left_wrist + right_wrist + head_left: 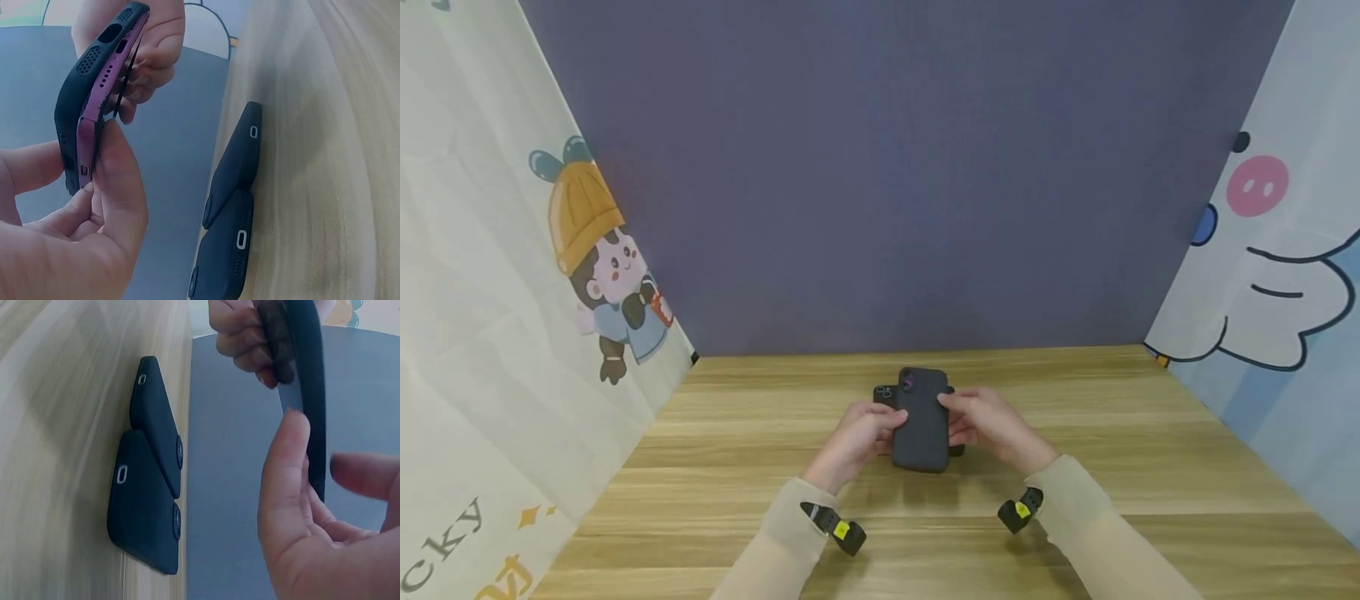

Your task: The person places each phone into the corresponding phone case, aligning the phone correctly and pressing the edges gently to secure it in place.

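Both hands hold up a purple phone [100, 94] in a black case [921, 429], its back toward the head camera. In the left wrist view, the purple frame stands partly out of the case along the bottom edge, and the port openings of phone and case show side by side. A thin dark edge stands away from the frame on the screen side. My left hand [857, 433] pinches one long side between thumb and fingers. The opposite side is pinched by my right hand [992, 425], its thumb over the case back and its fingers on the screen side.
Two more phones in black cases, a farther one [156, 419] and a nearer one [144, 500], lie against each other on the wooden table [737, 500], partly behind the held phone. A dark panel [880, 183] stands at the back, with printed curtains [467, 267] at the sides.
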The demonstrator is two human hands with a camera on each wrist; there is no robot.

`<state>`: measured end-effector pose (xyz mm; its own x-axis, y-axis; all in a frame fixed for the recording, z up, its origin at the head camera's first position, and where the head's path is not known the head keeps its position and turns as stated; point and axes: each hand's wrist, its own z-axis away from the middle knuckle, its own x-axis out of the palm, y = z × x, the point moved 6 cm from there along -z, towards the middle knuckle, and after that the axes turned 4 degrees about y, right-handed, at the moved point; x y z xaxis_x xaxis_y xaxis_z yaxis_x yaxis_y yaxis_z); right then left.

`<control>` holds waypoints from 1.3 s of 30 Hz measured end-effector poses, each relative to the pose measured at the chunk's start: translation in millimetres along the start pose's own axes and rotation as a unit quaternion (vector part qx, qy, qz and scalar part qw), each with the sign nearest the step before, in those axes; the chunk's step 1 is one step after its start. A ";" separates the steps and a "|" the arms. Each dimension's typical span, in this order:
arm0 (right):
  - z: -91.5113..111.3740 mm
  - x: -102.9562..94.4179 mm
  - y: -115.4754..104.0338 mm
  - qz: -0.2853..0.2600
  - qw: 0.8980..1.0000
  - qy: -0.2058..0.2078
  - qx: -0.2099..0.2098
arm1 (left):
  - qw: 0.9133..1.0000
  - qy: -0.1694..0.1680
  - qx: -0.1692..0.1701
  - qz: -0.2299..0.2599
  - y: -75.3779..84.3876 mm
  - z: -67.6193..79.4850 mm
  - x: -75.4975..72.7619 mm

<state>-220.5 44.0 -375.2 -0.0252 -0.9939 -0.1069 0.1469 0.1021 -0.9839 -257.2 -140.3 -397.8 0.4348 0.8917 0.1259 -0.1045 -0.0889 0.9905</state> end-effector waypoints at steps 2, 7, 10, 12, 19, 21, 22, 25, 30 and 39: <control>-3.5 -3.4 -0.9 -0.018 1.000 0.002 -0.002 | 1.000 -0.003 0.001 -0.008 0.2 0.5 0.5; -10.2 -10.7 -3.7 -0.044 0.999 0.010 -0.013 | 0.999 -0.021 -0.003 -0.033 -0.3 1.4 2.1; -12.4 -12.4 -3.9 -0.049 0.999 0.008 -0.019 | 0.998 -0.040 -0.003 -0.049 -0.6 2.1 4.1; -13.4 -12.6 -3.2 -0.047 0.999 0.003 -0.024 | 0.997 -0.050 -0.003 -0.054 -0.8 2.6 5.4; -13.9 -14.4 1.3 -0.050 0.998 0.007 -0.022 | 0.997 -0.060 0.000 -0.056 -0.4 4.4 6.9; -13.4 -15.7 2.1 -0.054 0.998 0.008 -0.025 | 0.997 -0.056 -0.002 -0.056 -1.3 4.4 6.4; -12.8 -16.5 2.2 -0.055 0.998 0.009 -0.027 | 0.997 -0.054 -0.004 -0.055 -1.8 4.9 6.1; -10.9 -19.0 1.5 -0.056 0.998 0.016 -0.033 | 0.997 -0.051 -0.008 -0.059 -4.3 5.8 5.2; -11.3 -25.0 1.7 -0.085 0.995 0.022 -0.038 | 0.997 -0.054 -0.024 -0.054 -9.3 8.0 1.1; -11.8 -39.2 8.6 -0.155 0.986 0.062 -0.027 | 1.000 -0.012 0.000 -0.012 -4.8 6.9 -4.7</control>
<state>-229.9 84.3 -381.1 -0.1816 -0.9655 0.1864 0.0614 -0.2003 -0.9778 -252.5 -147.1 -402.7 0.4593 0.8823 0.1025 -0.0925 -0.0672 0.9934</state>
